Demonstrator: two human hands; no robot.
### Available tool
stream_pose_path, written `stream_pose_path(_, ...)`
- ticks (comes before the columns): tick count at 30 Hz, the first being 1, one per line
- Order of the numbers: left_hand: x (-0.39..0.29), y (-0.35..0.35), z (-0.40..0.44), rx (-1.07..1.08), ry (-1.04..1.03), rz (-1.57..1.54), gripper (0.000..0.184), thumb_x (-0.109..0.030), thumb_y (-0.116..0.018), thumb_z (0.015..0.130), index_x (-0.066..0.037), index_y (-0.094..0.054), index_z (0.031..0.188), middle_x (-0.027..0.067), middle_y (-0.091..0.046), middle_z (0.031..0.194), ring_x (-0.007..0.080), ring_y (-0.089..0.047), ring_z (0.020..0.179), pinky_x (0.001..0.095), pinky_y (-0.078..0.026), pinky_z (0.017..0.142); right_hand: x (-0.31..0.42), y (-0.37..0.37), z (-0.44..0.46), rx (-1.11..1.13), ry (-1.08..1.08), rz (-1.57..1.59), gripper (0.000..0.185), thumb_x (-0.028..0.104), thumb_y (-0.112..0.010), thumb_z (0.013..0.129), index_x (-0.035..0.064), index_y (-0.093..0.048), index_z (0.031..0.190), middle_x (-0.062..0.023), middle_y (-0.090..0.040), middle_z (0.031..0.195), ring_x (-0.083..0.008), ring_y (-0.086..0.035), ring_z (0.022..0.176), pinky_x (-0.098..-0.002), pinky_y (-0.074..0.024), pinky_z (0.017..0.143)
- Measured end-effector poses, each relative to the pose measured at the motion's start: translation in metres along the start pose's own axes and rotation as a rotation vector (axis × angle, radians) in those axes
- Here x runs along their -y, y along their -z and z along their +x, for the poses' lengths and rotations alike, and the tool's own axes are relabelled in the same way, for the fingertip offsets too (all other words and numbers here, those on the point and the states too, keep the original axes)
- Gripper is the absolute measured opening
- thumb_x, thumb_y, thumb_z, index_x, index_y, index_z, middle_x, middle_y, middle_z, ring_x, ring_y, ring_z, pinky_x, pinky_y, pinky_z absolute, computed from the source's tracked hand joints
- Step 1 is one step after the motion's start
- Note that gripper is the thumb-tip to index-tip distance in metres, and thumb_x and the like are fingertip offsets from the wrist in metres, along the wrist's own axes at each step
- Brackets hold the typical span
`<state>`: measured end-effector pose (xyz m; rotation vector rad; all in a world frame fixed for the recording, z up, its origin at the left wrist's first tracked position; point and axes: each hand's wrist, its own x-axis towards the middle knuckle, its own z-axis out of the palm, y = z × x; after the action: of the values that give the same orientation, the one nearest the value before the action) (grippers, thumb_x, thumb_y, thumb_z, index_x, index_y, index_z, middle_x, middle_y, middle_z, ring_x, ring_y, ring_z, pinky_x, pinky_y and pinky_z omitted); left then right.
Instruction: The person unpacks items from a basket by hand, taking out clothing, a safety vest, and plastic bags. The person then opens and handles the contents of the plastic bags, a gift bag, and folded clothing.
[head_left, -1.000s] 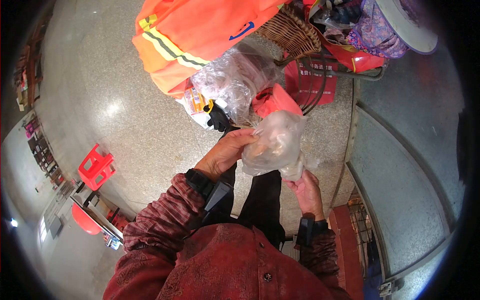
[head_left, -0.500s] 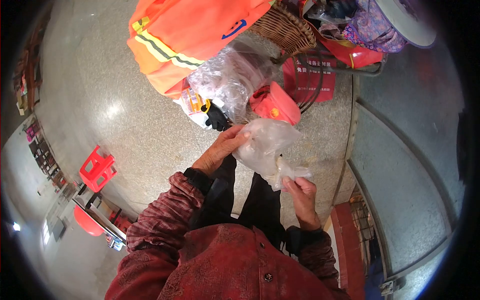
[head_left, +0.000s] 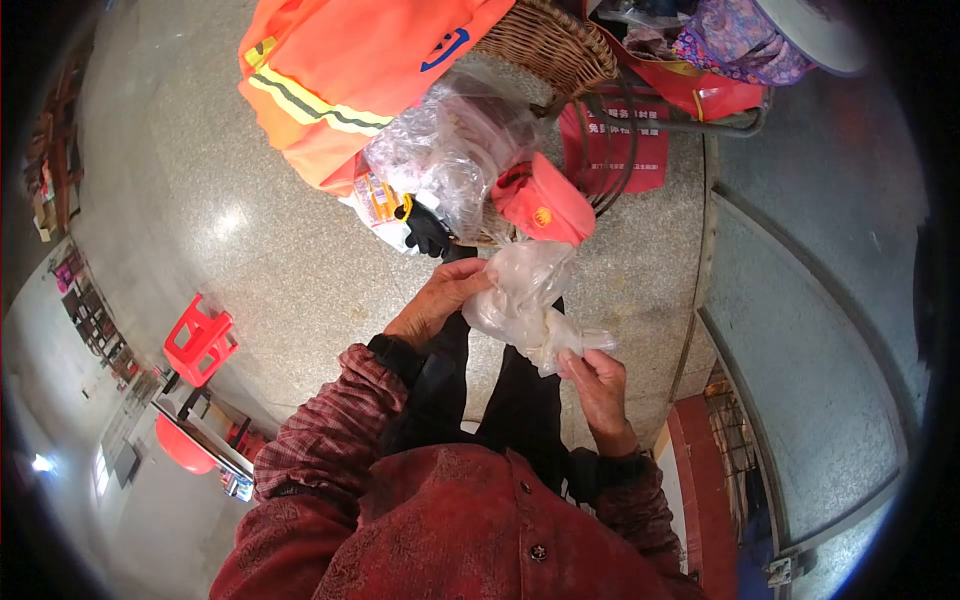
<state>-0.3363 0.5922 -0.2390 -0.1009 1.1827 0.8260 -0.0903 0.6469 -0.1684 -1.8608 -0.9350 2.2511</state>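
Observation:
A thin, whitish see-through plastic bag (head_left: 530, 290) is stretched between my two hands in front of my legs. My left hand (head_left: 447, 295) pinches its upper left side between thumb and fingers. Lower on the right, my right hand (head_left: 597, 385) grips the bunched end of the same bag. Just beyond the bag lies a red cap (head_left: 545, 203) with a yellow badge. A black glove (head_left: 427, 232) with a yellow cuff is near my left fingertips. Behind these sits a heap of clear plastic bags (head_left: 450, 150).
An orange reflective vest (head_left: 350, 60) lies beside a wicker basket (head_left: 555, 45). A red printed bag (head_left: 625, 145) is under a metal frame. Grey metal panels (head_left: 800, 300) stand on the right. A red stool (head_left: 198, 340) is off to the left.
The plastic bag has become narrower and more crumpled between my hands. Both hands keep their hold and have barely moved. The view has shifted slightly.

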Motion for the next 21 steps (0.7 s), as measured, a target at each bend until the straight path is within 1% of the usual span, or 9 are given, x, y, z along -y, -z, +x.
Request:
stream_pose_path(5, 0.003, 0.002, 0.001, -0.042, 0.005, 0.062, 0.023, -0.018, -0.065, 0.085, -0.003, -0.066, 0.104, 0.0028, -0.066, 0.093, 0.012, -0.062, 0.084, 0.0265, -0.049, 0.078, -0.02, 0.009, 0.005, 0.001, -0.077, 0.022, 0.018, 0.012, -0.063, 0.088, -0.002, -0.064, 0.099, -0.0029, -0.065, 0.088, -0.0072, -0.059, 0.076, -0.0206, -0.0493, 0.067)
stream_pose_path(8, 0.006, 0.001, 0.004, -0.044, 0.055, 0.027, 0.02, -0.012, -0.065, 0.084, -0.002, -0.067, 0.102, 0.002, -0.065, 0.095, 0.0127, -0.061, 0.088, 0.0277, -0.047, 0.083, -0.03, 0.013, 0.007, 0.006, -0.116, 0.048, 0.02, 0.014, -0.063, 0.088, -0.0019, -0.064, 0.101, -0.0037, -0.065, 0.089, -0.0071, -0.059, 0.078, -0.0204, -0.0493, 0.069)
stream_pose_path(11, 0.007, 0.001, 0.006, -0.014, -0.101, 0.014, 0.021, -0.007, -0.064, 0.081, -0.002, -0.068, 0.101, 0.0027, -0.063, 0.103, 0.014, -0.057, 0.098, 0.0287, -0.043, 0.09, -0.035, 0.021, 0.008, -0.008, -0.168, -0.003, 0.022, 0.014, -0.064, 0.087, -0.0013, -0.064, 0.103, -0.0031, -0.065, 0.089, -0.0073, -0.059, 0.078, -0.0212, -0.0487, 0.069)
stream_pose_path(14, -0.01, -0.004, 0.0, -0.034, -0.218, 0.108, 0.021, -0.003, -0.064, 0.079, -0.003, -0.068, 0.099, 0.0041, -0.059, 0.11, 0.0153, -0.053, 0.106, 0.03, -0.04, 0.095, -0.045, 0.047, 0.013, -0.144, -0.006, -0.139, 0.028, 0.011, -0.066, 0.085, 0.0015, -0.063, 0.11, -0.0025, -0.066, 0.089, -0.0093, -0.059, 0.078, -0.0245, -0.0481, 0.07)
stream_pose_path(15, -0.014, -0.001, 0.0, -0.028, -0.27, 0.15, 0.021, 0.0, -0.064, 0.078, -0.004, -0.068, 0.098, 0.0049, -0.058, 0.112, 0.0159, -0.053, 0.107, 0.0302, -0.04, 0.095, -0.031, 0.047, 0.011, -0.143, -0.007, -0.139, 0.028, 0.011, -0.066, 0.085, 0.0015, -0.063, 0.11, -0.0025, -0.066, 0.089, -0.0093, -0.059, 0.078, -0.0245, -0.0481, 0.07)
stream_pose_path(17, -0.021, 0.001, -0.003, -0.02, -0.321, 0.192, 0.022, 0.002, -0.064, 0.077, -0.005, -0.068, 0.098, 0.0057, -0.057, 0.115, 0.0164, -0.052, 0.108, 0.0305, -0.039, 0.096, 0.019, 0.046, 0.009, -0.372, 0.116, -0.43, 0.033, 0.011, -0.065, 0.084, 0.0004, -0.06, 0.115, -0.0069, -0.066, 0.096, -0.0131, -0.061, 0.086, -0.0262, -0.048, 0.078)
stream_pose_path(18, -0.025, 0.0, -0.004, -0.015, -0.35, 0.251, 0.024, 0.006, -0.06, 0.077, -0.004, -0.068, 0.099, 0.0062, -0.056, 0.117, 0.0177, -0.05, 0.111, 0.0305, -0.038, 0.097, 0.031, 0.043, 0.013, -0.374, 0.115, -0.43, 0.033, 0.011, -0.065, 0.084, 0.0004, -0.06, 0.115, -0.0069, -0.066, 0.096, -0.0131, -0.061, 0.086, -0.0262, -0.048, 0.078)
stream_pose_path(20, -0.031, -0.006, -0.006, -0.004, -0.379, 0.309, 0.027, 0.009, -0.057, 0.077, -0.003, -0.067, 0.099, 0.0066, -0.055, 0.12, 0.0189, -0.048, 0.114, 0.0305, -0.037, 0.098, 0.046, 0.029, 0.023, -0.265, 0.461, -0.558, 0.043, 0.014, -0.073, 0.076, 0.0033, -0.061, 0.116, -0.0143, -0.066, 0.09, -0.0173, -0.063, 0.08, -0.0301, -0.0501, 0.074)
stream_pose_path(21, -0.033, -0.01, -0.009, 0.014, -0.386, 0.304, 0.027, 0.01, -0.057, 0.077, -0.003, -0.067, 0.098, 0.0064, -0.055, 0.12, 0.0189, -0.048, 0.114, 0.0311, -0.037, 0.098, 0.047, 0.018, 0.029, -0.268, 0.46, -0.558, 0.043, 0.014, -0.073, 0.076, 0.0033, -0.061, 0.116, -0.0143, -0.066, 0.09, -0.0173, -0.063, 0.08, -0.0301, -0.0501, 0.074)
